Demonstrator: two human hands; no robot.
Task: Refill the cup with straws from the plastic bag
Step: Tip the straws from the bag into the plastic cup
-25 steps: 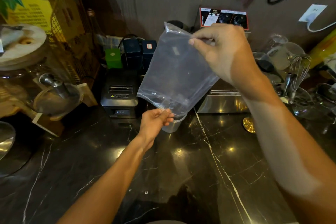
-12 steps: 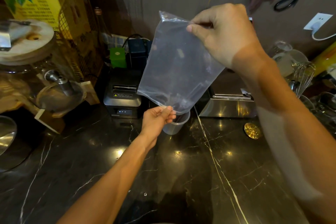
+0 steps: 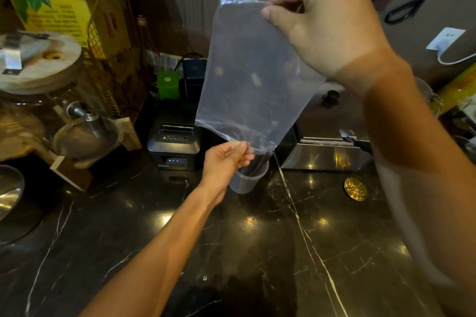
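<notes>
A clear plastic bag (image 3: 252, 80) hangs upside down over a clear plastic cup (image 3: 246, 184) that stands on the black marble counter (image 3: 257, 252). My right hand (image 3: 327, 20) pinches the bag's raised top corner. My left hand (image 3: 226, 159) pinches the bag's lower open edge just above the cup's rim. The bag looks nearly empty. A few dark straws (image 3: 260, 162) show at the bag's mouth, slanting down into the cup; how many I cannot tell.
A black receipt printer (image 3: 175, 141) stands behind the cup on the left, a steel box (image 3: 324, 147) on the right. A glass dispenser with a tap (image 3: 85, 116) fills the left side. A gold disc (image 3: 355, 188) lies on the counter. A power outlet (image 3: 445, 38) is on the wall.
My right hand has lifted the bag's top corner higher. My left hand stays at the bag's lower edge over the cup.
</notes>
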